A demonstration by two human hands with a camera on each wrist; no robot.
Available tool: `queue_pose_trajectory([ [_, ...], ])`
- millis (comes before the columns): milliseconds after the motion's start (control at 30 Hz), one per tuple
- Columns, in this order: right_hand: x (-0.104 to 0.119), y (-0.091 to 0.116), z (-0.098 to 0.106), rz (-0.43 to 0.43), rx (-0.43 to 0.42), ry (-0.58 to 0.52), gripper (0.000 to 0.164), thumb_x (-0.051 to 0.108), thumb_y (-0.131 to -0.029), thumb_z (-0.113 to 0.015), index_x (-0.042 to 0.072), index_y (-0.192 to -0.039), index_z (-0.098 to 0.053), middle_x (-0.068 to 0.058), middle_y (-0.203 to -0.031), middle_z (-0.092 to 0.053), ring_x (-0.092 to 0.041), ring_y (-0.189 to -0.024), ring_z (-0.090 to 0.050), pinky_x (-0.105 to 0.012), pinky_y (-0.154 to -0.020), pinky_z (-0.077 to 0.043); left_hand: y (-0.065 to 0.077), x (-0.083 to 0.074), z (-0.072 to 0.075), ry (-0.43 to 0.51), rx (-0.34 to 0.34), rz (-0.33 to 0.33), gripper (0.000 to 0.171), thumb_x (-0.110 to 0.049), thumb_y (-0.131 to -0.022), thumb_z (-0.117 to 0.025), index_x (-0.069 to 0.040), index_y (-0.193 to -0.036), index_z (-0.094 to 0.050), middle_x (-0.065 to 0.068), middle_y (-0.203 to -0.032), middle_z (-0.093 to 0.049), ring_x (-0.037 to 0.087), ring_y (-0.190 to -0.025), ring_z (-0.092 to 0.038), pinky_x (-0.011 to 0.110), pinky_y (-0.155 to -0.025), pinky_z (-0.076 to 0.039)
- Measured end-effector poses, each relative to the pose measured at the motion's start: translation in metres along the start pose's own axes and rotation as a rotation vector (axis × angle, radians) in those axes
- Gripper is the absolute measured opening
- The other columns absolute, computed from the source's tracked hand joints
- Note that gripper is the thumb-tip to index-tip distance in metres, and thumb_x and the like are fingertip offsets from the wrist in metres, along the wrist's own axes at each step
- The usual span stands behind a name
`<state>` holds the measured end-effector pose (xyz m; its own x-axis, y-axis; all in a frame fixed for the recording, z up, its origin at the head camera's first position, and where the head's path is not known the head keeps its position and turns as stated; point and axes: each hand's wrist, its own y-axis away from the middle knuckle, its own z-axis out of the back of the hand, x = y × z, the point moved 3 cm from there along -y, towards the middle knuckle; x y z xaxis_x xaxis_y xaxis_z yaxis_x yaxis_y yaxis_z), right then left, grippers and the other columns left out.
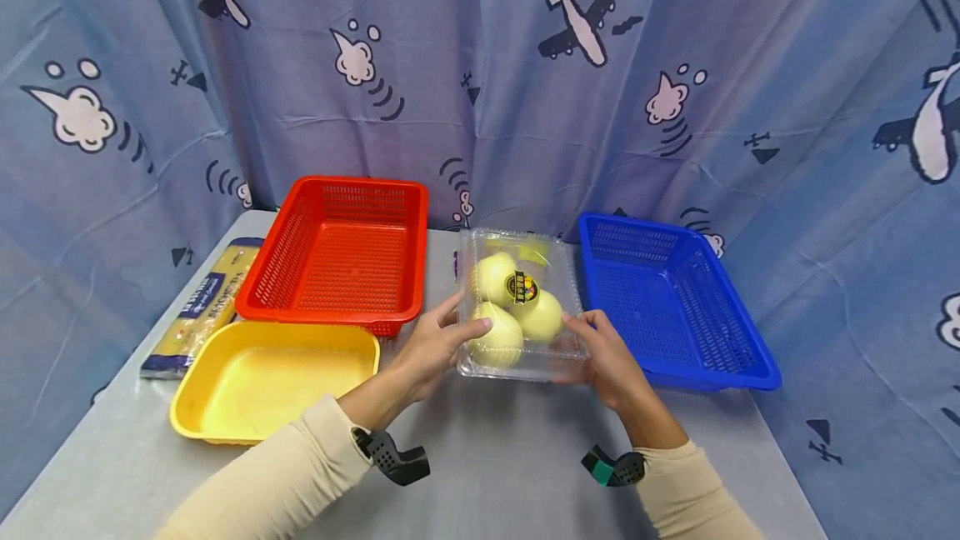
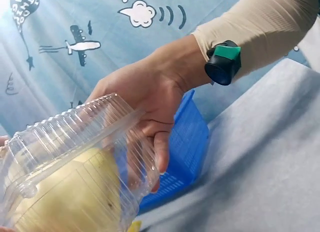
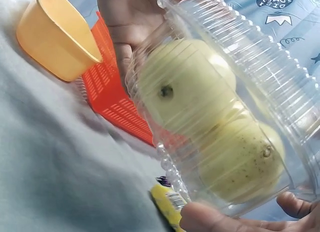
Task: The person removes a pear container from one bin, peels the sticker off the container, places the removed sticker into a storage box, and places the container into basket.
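A clear plastic clamshell box [image 1: 528, 372] is held up between both hands over the table. Inside are three pale yellow-green round fruits [image 1: 498, 342], their exact kind unclear, and the lid carries a black and yellow label [image 1: 522, 287]. My left hand [image 1: 431, 347] grips the box's left side, thumb on the lid. On the opposite side, my right hand [image 1: 606, 357] grips it, with its thumb by the lid edge. The left wrist view shows the right hand's fingers partly through the plastic. Fruit undersides [image 3: 185, 89] appear in the right wrist view.
At the left stand a red basket [image 1: 330, 313] and a yellow basin [image 1: 277, 332], beside a yellow-and-blue packet [image 1: 206, 298]. The blue basket [image 1: 750, 377] is at the right. A yellow packet with a barcode [image 3: 167, 204] lies behind the box. A patterned curtain [image 1: 480, 65] hangs behind the table.
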<state>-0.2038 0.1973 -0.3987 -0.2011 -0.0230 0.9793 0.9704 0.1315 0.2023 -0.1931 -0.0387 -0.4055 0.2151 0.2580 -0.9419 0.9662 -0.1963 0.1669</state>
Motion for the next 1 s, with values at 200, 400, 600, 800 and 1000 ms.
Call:
queue_pose_trajectory([
  [200,-0.019,0.001,-0.004,-0.009,-0.029,-0.011,0.032,0.030,-0.099,-0.053,0.005,-0.107,-0.034,-0.027,-0.106,-0.051,-0.039,-0.079,-0.067,-0.052,-0.060,-0.055,0.005,0.012,0.007,-0.007,-0.036,0.022,0.082,-0.020,-0.083,-0.075,-0.012,-0.152,-0.031,0.026,-0.145,-0.030,0.036,-0.122,-0.045,0.051,-0.102,-0.036],
  [400,-0.035,0.000,-0.007,-0.013,-0.043,0.002,0.027,0.025,-0.100,-0.052,0.006,-0.105,-0.034,-0.028,-0.106,-0.054,-0.039,-0.078,-0.067,-0.051,-0.059,-0.055,0.008,0.025,0.014,0.000,-0.047,0.045,0.082,-0.017,-0.083,-0.075,-0.010,-0.152,-0.031,0.029,-0.146,-0.027,0.039,-0.121,-0.046,0.050,-0.100,-0.038],
  [600,-0.046,0.001,-0.010,-0.013,-0.045,-0.008,0.027,0.025,-0.099,-0.054,0.005,-0.104,-0.036,-0.025,-0.101,-0.058,-0.041,-0.079,-0.067,-0.050,-0.058,-0.056,0.009,0.035,0.019,0.014,-0.036,0.047,0.082,-0.014,-0.084,-0.074,-0.007,-0.152,-0.029,0.033,-0.148,-0.022,0.041,-0.126,-0.042,0.051,-0.102,-0.037],
  [800,-0.056,0.001,-0.011,-0.026,-0.058,0.001,0.028,0.027,-0.098,-0.056,0.006,-0.102,-0.037,-0.022,-0.099,-0.058,-0.039,-0.078,-0.067,-0.049,-0.057,-0.056,0.009,0.041,0.021,0.021,-0.033,0.062,0.081,-0.012,-0.084,-0.073,-0.005,-0.152,-0.028,0.031,-0.147,-0.027,0.037,-0.124,-0.044,0.052,-0.101,-0.037],
  [1000,-0.066,-0.003,-0.011,-0.024,-0.049,0.013,0.028,0.026,-0.097,-0.057,0.005,-0.099,-0.038,-0.021,-0.096,-0.057,-0.039,-0.077,-0.067,-0.050,-0.057,-0.056,0.008,0.046,0.024,0.021,-0.059,0.085,0.081,-0.009,-0.083,-0.073,-0.004,-0.151,-0.029,0.032,-0.148,-0.023,0.037,-0.122,-0.045,0.051,-0.101,-0.038],
])
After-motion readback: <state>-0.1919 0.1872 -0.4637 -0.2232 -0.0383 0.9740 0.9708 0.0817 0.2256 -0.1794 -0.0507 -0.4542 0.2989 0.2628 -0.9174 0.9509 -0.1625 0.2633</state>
